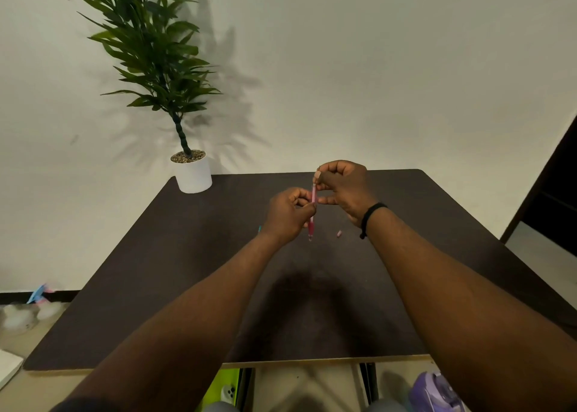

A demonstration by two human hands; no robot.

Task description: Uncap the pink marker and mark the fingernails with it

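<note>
Inspector: Your left hand [288, 213] pinches the pink pen [312, 211] mid-barrel, upright above the table [187, 271]. Your right hand [345, 189] pinches its top end.

Operator: Advice?

Inspector: Hold the barrel steady and work the top in line. A small pink piece [339, 233] lies near your right wrist.

Operator: Containers?

Inspector: One white pot [193, 174], holding pebbles and a plant [150, 46].

We see pink pen [313, 197], small pink cap [339, 233] on dark brown table [187, 271]. Black wristband [368, 218]. White pot [193, 174], green plant [153, 46]. We note purple object [434, 393] below table.
</note>
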